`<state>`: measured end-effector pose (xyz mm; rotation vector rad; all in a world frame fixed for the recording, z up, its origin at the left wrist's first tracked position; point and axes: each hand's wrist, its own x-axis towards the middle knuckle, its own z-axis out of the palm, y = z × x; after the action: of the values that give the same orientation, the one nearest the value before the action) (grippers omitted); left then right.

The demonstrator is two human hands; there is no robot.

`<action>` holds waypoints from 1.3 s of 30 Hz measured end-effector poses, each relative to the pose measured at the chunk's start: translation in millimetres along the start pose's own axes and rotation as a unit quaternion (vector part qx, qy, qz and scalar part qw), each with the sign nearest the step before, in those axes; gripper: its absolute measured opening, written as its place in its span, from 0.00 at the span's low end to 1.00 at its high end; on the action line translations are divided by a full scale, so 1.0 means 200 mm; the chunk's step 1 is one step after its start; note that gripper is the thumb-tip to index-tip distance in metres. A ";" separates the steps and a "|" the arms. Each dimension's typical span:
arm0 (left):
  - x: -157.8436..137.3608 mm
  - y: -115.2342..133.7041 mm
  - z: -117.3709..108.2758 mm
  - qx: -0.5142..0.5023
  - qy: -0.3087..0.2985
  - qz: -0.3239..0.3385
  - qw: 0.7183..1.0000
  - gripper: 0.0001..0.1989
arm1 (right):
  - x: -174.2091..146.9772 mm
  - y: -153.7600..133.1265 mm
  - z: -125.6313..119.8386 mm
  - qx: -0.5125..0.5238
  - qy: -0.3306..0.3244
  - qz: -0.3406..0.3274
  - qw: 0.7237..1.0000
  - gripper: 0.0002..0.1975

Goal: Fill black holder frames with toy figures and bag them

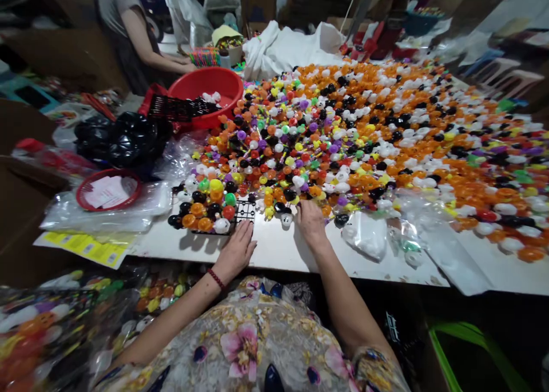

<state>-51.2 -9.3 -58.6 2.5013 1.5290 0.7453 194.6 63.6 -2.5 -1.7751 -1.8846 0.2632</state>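
A black plastic grid rack (245, 210) lies on the white table, its left part filled with small round-headed toys (198, 210) in orange, black, white, green and yellow. My left hand (237, 246) rests at the rack's near right edge, fingers stretched onto it and thumb apart. At the near edge of a big heap of similar toys (343, 134) is my right hand (312, 223), its fingers curled together; what they hold, if anything, is hidden. Just left of it lie a white toy head (286, 220) and a black one (279, 207).
A red basin (223, 86) with stacked black racks (180, 107) stands behind on the left. Nearer are black plastic bags (132, 137) and a small red basket (108, 190) of paper slips. Clear bags (365, 234) lie right. Across the table a person (137, 31) stands.
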 end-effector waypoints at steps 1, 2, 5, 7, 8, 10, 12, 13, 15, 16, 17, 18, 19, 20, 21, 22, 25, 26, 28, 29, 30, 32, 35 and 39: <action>-0.01 0.01 -0.01 0.007 0.010 0.000 1.000 0.24 | -0.03 -0.02 0.00 0.070 -0.011 0.007 0.997 0.10; -0.03 0.01 -0.02 0.014 0.020 0.000 1.000 0.23 | -0.05 -0.04 0.00 0.142 -0.034 0.020 0.989 0.11; -0.10 0.02 -0.05 0.033 0.043 -0.002 0.999 0.22 | -0.13 -0.13 0.03 0.332 -0.122 0.083 0.932 0.13; -0.13 0.03 -0.06 0.045 0.053 -0.007 0.998 0.21 | -0.16 -0.19 0.06 0.419 -0.159 0.113 0.887 0.16; -0.13 0.02 -0.07 0.051 0.059 -0.009 0.997 0.19 | -0.16 -0.21 0.08 0.449 -0.168 0.124 0.869 0.17; -0.13 0.02 -0.08 0.064 0.071 -0.007 0.995 0.17 | -0.17 -0.26 0.11 0.481 -0.179 0.143 0.846 0.18; -0.12 0.01 -0.08 0.071 0.079 -0.008 0.994 0.16 | -0.17 -0.29 0.15 0.489 -0.186 0.163 0.837 0.18; -0.12 0.01 -0.07 0.073 0.082 -0.012 0.994 0.15 | -0.16 -0.31 0.17 0.489 -0.188 0.169 0.835 0.18; -0.13 0.00 -0.05 0.070 0.091 -0.027 0.993 0.15 | -0.16 -0.33 0.22 0.488 -0.188 0.169 0.835 0.18; -0.13 0.00 -0.04 0.064 0.093 -0.036 0.993 0.16 | -0.16 -0.35 0.24 0.487 -0.186 0.164 0.837 0.17; -0.14 -0.01 -0.03 0.057 0.094 -0.043 0.993 0.16 | -0.16 -0.37 0.27 0.486 -0.185 0.156 0.840 0.17; -0.15 -0.01 -0.02 0.048 0.094 -0.048 0.993 0.17 | -0.17 -0.38 0.29 0.483 -0.187 0.149 0.842 0.16; -0.15 -0.01 -0.01 0.040 0.092 -0.051 0.994 0.17 | -0.17 -0.40 0.32 0.480 -0.190 0.143 0.844 0.16; -0.15 -0.02 0.00 0.036 0.093 -0.051 0.994 0.17 | -0.17 -0.42 0.33 0.475 -0.195 0.136 0.847 0.15; -0.16 -0.02 0.00 0.036 0.098 -0.049 0.993 0.17 | -0.17 -0.43 0.35 0.466 -0.201 0.125 0.852 0.14; -0.16 -0.02 0.00 0.040 0.106 -0.044 0.993 0.17 | -0.17 -0.45 0.36 0.452 -0.206 0.108 0.861 0.12; -0.16 -0.02 0.00 0.059 0.137 -0.021 0.989 0.16 | -0.16 -0.48 0.37 0.379 -0.216 0.023 0.899 0.06; -0.16 -0.02 0.00 0.061 0.143 -0.015 0.988 0.16 | -0.15 -0.49 0.36 0.351 -0.221 -0.007 0.910 0.04; -0.15 -0.01 -0.01 0.061 0.148 -0.011 0.987 0.16 | -0.13 -0.51 0.34 0.299 -0.235 -0.056 0.923 0.03; -0.15 -0.01 -0.02 0.059 0.149 -0.010 0.987 0.16 | -0.12 -0.51 0.33 0.276 -0.248 -0.074 0.926 0.04; -0.15 -0.01 -0.02 0.058 0.151 -0.008 0.987 0.16 | -0.12 -0.52 0.32 0.253 -0.263 -0.089 0.927 0.05; -0.15 -0.01 -0.02 0.059 0.153 -0.005 0.986 0.17 | -0.10 -0.53 0.29 0.214 -0.290 -0.106 0.927 0.05; -0.15 -0.02 -0.02 0.060 0.156 0.005 0.986 0.18 | -0.09 -0.55 0.27 0.180 -0.307 -0.112 0.928 0.07; -0.16 -0.03 0.00 0.061 0.168 0.009 0.984 0.19 | -0.09 -0.58 0.29 0.156 -0.313 -0.130 0.928 0.09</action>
<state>-68.6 -34.0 -71.6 2.5787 1.7021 1.1599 64.8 44.5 1.6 -1.2887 -2.3091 1.0686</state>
